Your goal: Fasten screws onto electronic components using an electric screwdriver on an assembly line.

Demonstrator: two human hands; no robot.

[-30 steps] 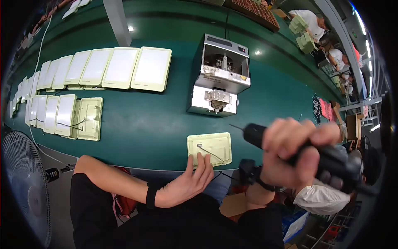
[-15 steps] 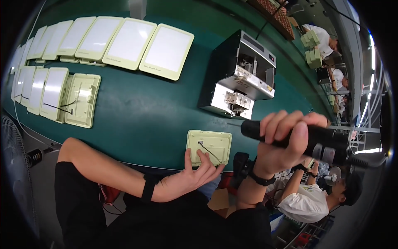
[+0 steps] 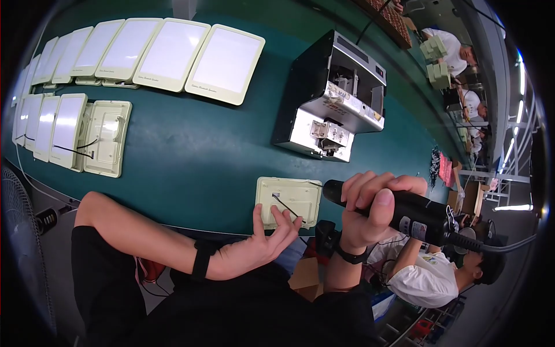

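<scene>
A pale-green plastic casing half (image 3: pixel 298 199) lies at the table's near edge, inner side up, with a dark cable coming from a small hole. My left hand (image 3: pixel 257 248) holds it by the near side, index finger on its left part and the other fingers bent over its lower edge. In my right hand (image 3: pixel 376 202) is a black electric screwdriver (image 3: pixel 419 217), the fingers wrapped round its body. Its thin bit points left and reaches the casing's far right corner; whether it sits in a screw I cannot tell. The screwdriver's cord runs off to the right.
A metal and black machine (image 3: pixel 335 104) stands beyond the casing. Rows of white-faced panels (image 3: pixel 225 63) and an upturned casing half (image 3: pixel 108 139) with a cable lie on the left of the green table (image 3: pixel 191 144). Nearby at right sits a person in a white shirt (image 3: pixel 428 277).
My right hand has brought the screwdriver left and down, its bit now at the casing's far right corner. The left hand stays on the casing. The view has shifted slightly.
</scene>
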